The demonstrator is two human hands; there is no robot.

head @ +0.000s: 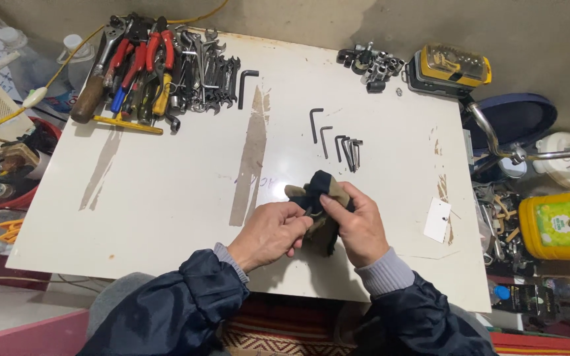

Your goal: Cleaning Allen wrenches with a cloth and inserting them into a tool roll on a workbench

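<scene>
Near the table's (166, 217) front edge, you pinch a crumpled dark-blue and tan cloth (319, 198) between both hands, left hand (270, 232) and right hand (357, 223) fingers closed on it, its length running toward you. Beyond lies a row of hex keys (335, 140); a white rectangular tag (437, 219) lies right, a yellow jug with a green label (561, 224) farther right.
</scene>
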